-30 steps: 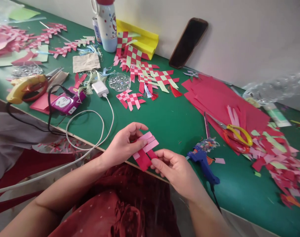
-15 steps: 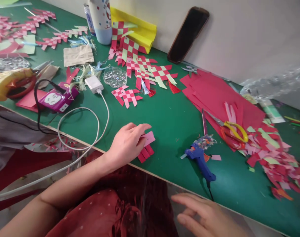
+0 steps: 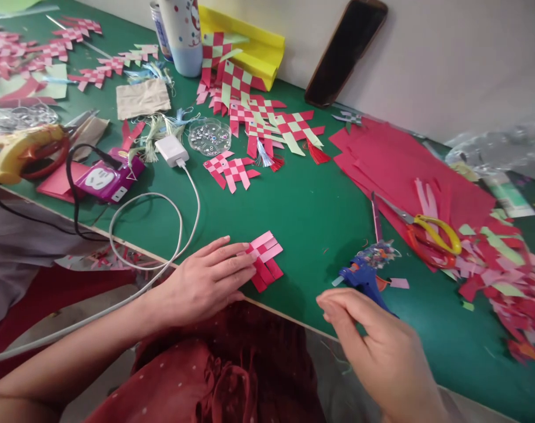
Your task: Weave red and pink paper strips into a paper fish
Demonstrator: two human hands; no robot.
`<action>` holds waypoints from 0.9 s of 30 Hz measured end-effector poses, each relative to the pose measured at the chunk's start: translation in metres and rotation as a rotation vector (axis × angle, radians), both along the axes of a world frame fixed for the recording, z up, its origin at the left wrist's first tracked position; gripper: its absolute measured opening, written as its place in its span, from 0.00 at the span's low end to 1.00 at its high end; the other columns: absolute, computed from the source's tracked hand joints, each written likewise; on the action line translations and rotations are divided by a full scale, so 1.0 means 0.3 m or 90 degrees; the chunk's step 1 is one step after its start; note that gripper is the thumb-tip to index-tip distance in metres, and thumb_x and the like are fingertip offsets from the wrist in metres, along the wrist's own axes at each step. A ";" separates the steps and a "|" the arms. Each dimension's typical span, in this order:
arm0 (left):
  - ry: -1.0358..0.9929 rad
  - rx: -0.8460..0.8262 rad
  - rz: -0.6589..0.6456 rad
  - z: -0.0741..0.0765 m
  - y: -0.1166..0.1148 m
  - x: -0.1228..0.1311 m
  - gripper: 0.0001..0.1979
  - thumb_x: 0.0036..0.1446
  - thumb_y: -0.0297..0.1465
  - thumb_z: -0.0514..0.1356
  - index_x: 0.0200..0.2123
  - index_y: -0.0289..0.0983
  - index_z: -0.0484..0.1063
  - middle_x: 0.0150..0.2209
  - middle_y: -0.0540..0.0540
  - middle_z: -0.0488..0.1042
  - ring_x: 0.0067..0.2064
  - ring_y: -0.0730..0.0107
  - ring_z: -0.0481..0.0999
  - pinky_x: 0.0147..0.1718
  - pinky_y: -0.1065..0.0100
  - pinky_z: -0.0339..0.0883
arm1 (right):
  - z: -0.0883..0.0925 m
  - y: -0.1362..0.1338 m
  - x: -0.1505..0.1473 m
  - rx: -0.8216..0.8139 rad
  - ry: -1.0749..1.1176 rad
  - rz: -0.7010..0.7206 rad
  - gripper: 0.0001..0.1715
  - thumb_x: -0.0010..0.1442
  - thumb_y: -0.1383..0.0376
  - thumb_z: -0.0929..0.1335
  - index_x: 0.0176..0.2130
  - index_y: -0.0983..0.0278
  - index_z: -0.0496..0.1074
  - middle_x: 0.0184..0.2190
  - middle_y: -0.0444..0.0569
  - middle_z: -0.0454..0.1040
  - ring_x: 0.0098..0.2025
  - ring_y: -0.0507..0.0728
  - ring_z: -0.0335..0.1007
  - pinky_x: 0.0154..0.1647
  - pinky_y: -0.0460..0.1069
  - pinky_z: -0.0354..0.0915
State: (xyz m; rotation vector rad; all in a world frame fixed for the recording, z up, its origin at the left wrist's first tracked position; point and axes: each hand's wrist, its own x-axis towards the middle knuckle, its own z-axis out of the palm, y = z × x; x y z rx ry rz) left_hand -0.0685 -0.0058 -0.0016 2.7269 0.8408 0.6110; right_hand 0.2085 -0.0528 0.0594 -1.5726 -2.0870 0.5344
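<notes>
A small woven piece of red and pink paper strips lies on the table near its front edge. My left hand rests flat with its fingers stretched out, the fingertips on the left side of that weave. My right hand hovers over the table's front edge, thumb and fingertips drawn together. Whether anything small is between them is hidden. Just behind it lies a blue glue gun, partly covered by the hand. Finished woven paper fish lie farther back.
Scissors lie on red paper sheets at right, beside paper scraps. A round case of small beads, a white charger and a purple power socket stand left. A phone leans on the wall.
My left hand has flattened and slid left, uncovering more of the woven paper. My right hand has risen over the table edge, its fingers closing together.
</notes>
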 end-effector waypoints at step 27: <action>0.135 -0.027 -0.003 0.017 0.012 0.010 0.26 0.63 0.45 0.59 0.60 0.39 0.65 0.63 0.39 0.66 0.64 0.53 0.64 0.64 0.48 0.54 | -0.113 -0.149 -0.008 0.089 -0.146 0.066 0.13 0.65 0.68 0.66 0.27 0.62 0.67 0.23 0.45 0.66 0.29 0.54 0.61 0.34 0.51 0.60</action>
